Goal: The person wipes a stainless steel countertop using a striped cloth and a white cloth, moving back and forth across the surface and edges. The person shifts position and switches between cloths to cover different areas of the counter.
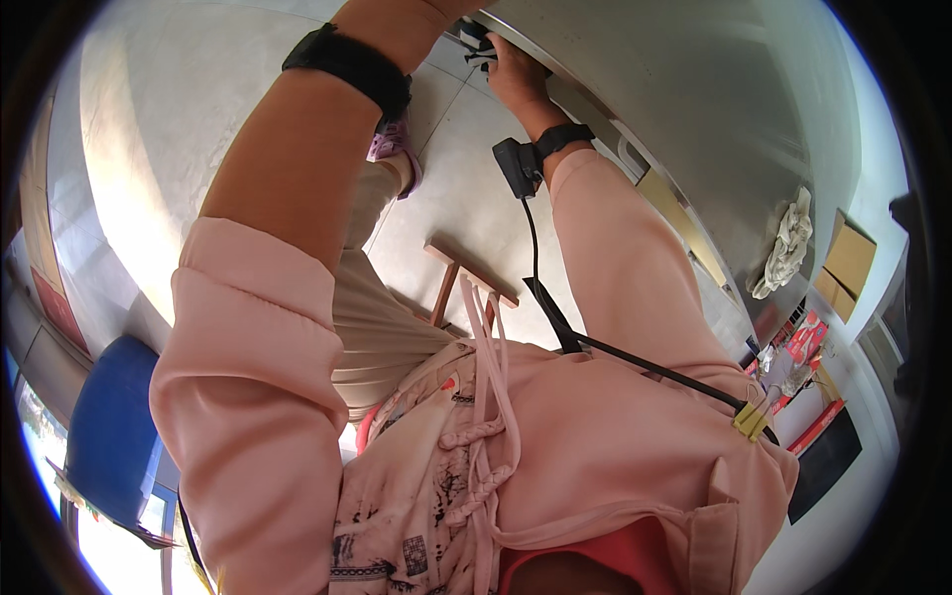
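Note:
A dark-and-white striped cloth (477, 43) is gripped in my right hand (519, 74), just beside the metal rim (565, 63) of a grey metal surface. The fingers on its far side are hidden. A black strap with a small black device (517, 167) and a cable sits at my right wrist. Past another black wrist strap (349, 71), my left hand (439, 11) runs off the top edge; only its base shows, close to that rim. Its fingers, and anything they hold, are out of view.
A wooden stool (472, 271) stands on the tiled floor before me. A crumpled whitish cloth (785, 245) lies on the grey surface at right, near a cardboard box (849, 256). A blue panel-like object (111, 431) is at lower left. The cable (654, 366) crosses my sleeve.

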